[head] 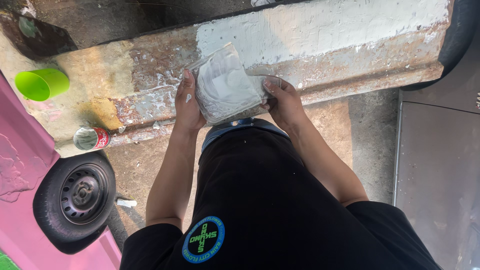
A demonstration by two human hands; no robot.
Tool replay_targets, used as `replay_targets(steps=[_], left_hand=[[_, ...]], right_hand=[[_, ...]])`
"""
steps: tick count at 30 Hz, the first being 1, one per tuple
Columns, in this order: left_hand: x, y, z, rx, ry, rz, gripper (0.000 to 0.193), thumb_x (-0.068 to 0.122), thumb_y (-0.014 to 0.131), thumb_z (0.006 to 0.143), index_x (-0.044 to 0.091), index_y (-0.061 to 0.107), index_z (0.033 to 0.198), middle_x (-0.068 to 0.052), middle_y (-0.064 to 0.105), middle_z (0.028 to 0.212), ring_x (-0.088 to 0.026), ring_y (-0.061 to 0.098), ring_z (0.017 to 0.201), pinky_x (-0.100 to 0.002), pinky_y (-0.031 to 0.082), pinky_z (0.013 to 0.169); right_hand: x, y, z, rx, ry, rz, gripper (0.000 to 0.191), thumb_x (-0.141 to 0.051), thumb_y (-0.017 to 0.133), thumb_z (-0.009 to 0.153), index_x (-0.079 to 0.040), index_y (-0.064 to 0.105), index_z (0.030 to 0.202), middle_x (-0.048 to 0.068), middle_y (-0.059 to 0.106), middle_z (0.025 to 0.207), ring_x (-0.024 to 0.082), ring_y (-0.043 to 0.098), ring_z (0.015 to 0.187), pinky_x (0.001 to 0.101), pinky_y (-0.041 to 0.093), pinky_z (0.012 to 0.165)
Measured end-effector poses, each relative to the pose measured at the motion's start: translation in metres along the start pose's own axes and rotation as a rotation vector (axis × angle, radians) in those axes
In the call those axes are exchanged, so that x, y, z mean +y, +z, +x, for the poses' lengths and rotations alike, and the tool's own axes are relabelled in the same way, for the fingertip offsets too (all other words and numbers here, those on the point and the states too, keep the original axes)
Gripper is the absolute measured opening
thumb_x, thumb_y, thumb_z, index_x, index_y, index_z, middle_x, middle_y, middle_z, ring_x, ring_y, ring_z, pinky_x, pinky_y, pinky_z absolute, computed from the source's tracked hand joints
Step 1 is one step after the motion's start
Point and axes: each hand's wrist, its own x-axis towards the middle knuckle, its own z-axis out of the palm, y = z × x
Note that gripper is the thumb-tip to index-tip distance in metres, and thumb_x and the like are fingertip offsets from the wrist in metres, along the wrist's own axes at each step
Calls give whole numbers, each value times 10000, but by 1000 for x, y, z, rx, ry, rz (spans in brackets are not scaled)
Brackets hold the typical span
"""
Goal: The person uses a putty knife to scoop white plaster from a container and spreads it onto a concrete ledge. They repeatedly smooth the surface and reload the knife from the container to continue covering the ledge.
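Observation:
Both my hands hold a clear plastic bag point(222, 82) smeared with whitish-grey paste, in front of my waist. My left hand point(187, 102) grips the bag's left edge with the fingers curled behind it. At the bag's right side, my right hand point(281, 100) pinches the plastic between thumb and fingers. The bag is held over a long rusty metal panel point(350, 45), patched with white filler, that runs across the view.
A lime green cup point(41, 83) lies on the panel's left end, and an open red can point(91, 138) sits below it. A black wheel point(75, 197) on a pink vehicle body point(20, 165) is at lower left. A grey metal sheet point(440, 175) lies at the right.

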Motion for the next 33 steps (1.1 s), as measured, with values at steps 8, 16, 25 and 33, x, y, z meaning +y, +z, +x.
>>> replay_targets(steps=[8,16,25,33], left_hand=[[-10,-16,7,5,-10,168,432,337,544,1089,-37,610,1294,-127,699,1207,-191,677,1099,-346,564,954],[-8,-22,6,5,34,205,410,325,544,1104,-40,627,1272,-124,711,1183,-184,681,1072,-334,567,934],[-3,-9,7,61,-135,42,513,376,561,1056,-46,574,1348,-167,693,1231,-240,706,1095,-378,601,929],[-8,18,0,69,-145,-85,545,384,557,1036,-28,539,1393,-171,684,1260,-256,705,1120,-399,608,933]], right_hand=[[-7,7,-5,-56,103,147,170,-175,664,1003,-8,653,1031,66,647,803,138,557,660,273,424,589],[-7,-11,-8,-88,28,116,165,-158,667,1026,3,628,1028,78,632,804,149,540,678,298,405,612],[-14,-10,-8,-139,-454,-207,136,-139,700,1017,-39,735,1102,75,736,1056,145,659,931,288,543,833],[-16,21,-25,-224,-1022,-924,406,134,683,935,-120,738,1246,74,650,1207,184,673,1035,265,569,835]])
